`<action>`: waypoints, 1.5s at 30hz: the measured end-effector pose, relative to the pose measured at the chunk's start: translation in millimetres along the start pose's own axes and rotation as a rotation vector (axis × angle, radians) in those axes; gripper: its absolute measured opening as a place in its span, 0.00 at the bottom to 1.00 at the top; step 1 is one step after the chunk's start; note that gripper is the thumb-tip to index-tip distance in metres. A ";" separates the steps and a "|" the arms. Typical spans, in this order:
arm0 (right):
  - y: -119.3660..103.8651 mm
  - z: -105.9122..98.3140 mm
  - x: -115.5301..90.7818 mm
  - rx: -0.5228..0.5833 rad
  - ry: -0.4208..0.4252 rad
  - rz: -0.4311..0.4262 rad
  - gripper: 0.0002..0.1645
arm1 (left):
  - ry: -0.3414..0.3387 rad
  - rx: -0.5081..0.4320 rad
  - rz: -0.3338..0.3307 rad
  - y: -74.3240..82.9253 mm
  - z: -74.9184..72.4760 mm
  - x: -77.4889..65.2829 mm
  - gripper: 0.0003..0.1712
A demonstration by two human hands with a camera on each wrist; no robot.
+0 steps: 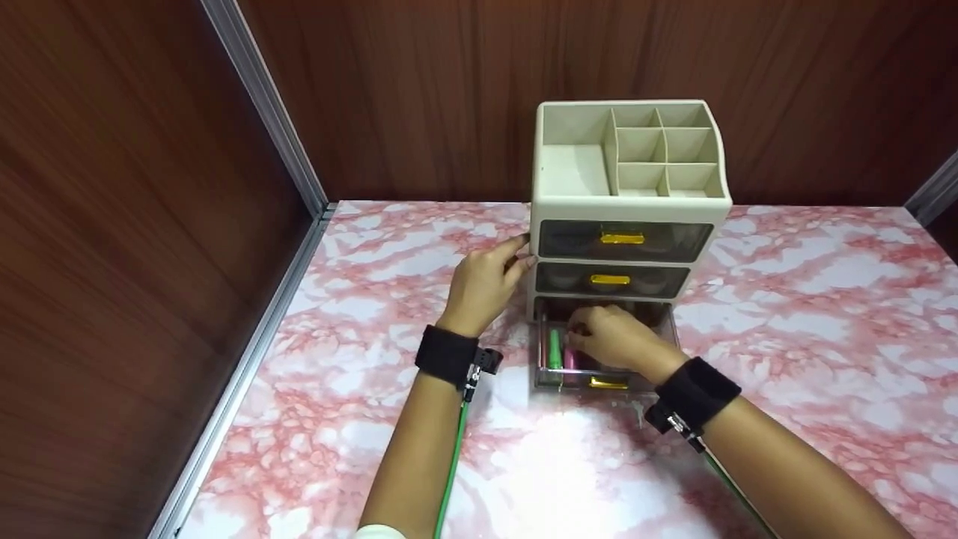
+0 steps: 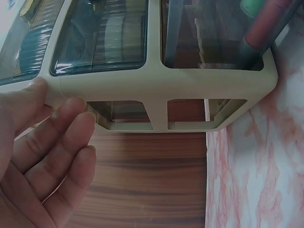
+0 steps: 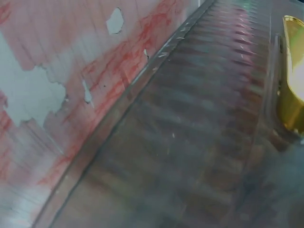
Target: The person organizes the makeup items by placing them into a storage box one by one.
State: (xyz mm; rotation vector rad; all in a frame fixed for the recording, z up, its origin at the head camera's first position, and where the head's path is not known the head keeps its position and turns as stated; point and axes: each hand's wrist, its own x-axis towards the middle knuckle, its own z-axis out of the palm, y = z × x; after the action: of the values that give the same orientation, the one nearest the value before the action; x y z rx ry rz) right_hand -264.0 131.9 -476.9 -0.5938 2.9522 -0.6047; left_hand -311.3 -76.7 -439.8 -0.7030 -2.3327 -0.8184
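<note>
A cream desktop drawer organizer (image 1: 632,209) has its lowest drawer (image 1: 666,329) pulled out. Against the organizer's left side rests my left hand (image 1: 483,284); in the left wrist view its thumb (image 2: 35,88) touches the front corner while the other fingers bend loosely beside the side openings. My right hand (image 1: 617,337) reaches down into the drawer, fingers curled, and pinches the far end of a pink marker (image 1: 570,361). Left of that lies a green marker (image 1: 554,349). The right wrist view shows only the ribbed clear drawer (image 3: 190,104) and its gold handle (image 3: 292,80), without the hand.
Two upper drawers with smoky fronts and gold handles (image 1: 622,239) are closed. The organizer's divided top tray (image 1: 576,168) has several compartments. Red-and-white marbled tabletop (image 1: 359,359) surrounds it, with brown wood-grain panels (image 1: 419,97) behind and at the left. A green cable (image 1: 453,471) trails along the left forearm.
</note>
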 end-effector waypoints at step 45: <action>2.6 2.9 -4.0 0.029 -0.071 0.001 0.25 | -0.011 -0.023 -0.029 1.0 0.8 -2.3 0.22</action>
State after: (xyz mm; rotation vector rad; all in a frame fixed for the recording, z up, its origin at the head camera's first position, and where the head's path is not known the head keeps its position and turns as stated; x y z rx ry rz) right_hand -260.9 134.5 -480.7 -0.5980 2.8722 -0.6124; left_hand -309.4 -76.2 -441.4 -0.6865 -2.3519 -0.8572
